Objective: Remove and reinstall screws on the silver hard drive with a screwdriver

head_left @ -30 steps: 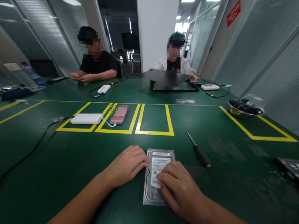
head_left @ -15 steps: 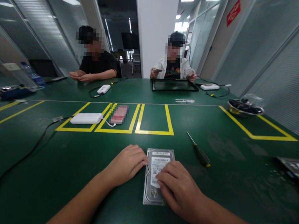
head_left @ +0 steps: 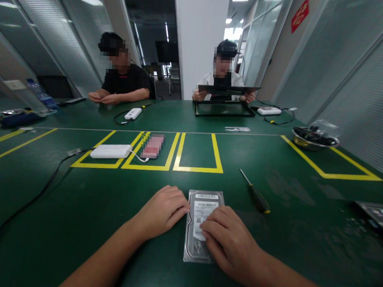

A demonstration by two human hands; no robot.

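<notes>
A silver hard drive [head_left: 191,246] with a white label lies flat on the green table in front of me. The fingers of my left hand [head_left: 165,210] are pressed together, their tips against the drive's upper left edge. From the right, my right hand [head_left: 229,244] is closed over the drive, its fingers bent onto the label and its palm covering the lower right edge. Its thumb is largely hidden. To the right of the drive rests a screwdriver [head_left: 256,195] with a black and yellow handle, touched by neither hand.
Beyond yellow tape frames [head_left: 198,169] lie a white power bank [head_left: 110,151] and a blurred-out phone [head_left: 153,146]. A metal bowl [head_left: 313,143] holds dark parts; another device [head_left: 374,217] lies right. Across the table, two people sit; one holds a dark panel [head_left: 226,90] above a black frame [head_left: 225,115].
Both my hands and the hard drive stay in place. Across the table, the person in the light jacket has raised or tilted a dark flat panel between both hands.
</notes>
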